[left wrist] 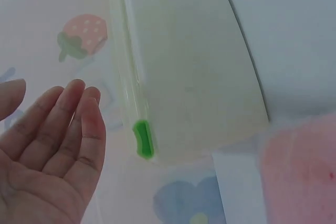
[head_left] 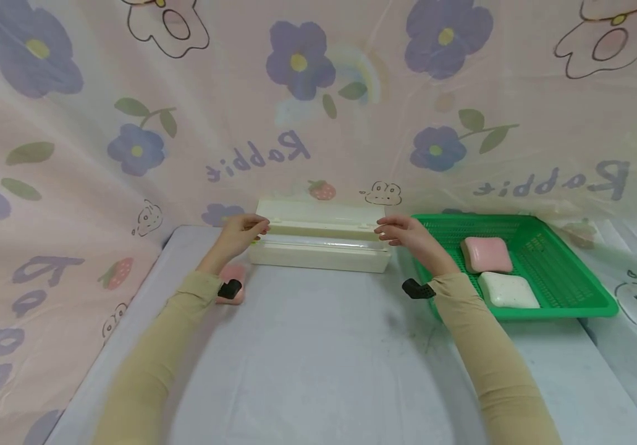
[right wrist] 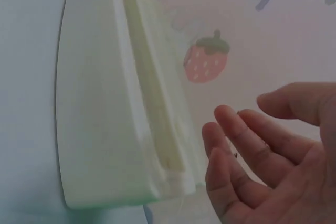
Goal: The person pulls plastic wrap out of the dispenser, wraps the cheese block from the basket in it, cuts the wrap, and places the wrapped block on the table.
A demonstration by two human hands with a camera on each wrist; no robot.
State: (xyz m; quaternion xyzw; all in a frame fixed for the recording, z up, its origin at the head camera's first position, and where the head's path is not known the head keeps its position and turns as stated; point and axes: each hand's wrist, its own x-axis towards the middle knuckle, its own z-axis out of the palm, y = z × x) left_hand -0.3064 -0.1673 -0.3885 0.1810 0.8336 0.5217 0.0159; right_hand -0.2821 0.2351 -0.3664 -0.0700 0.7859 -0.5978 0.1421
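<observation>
A long cream cling film dispenser lies near the back of the table, its lid raised. Inside, a strip of shiny film shows. My left hand is at the left end of the lid, and my right hand is at the right end. Both wrist views show loosely bent fingers beside the dispenser, holding nothing. A green piece sits at the dispenser's left corner. Partly hidden behind my left wrist is a pink rounded block, apparently soap.
To the right stands a green plastic basket holding a pink soap-like block and a white one. A patterned cloth hangs behind the white table.
</observation>
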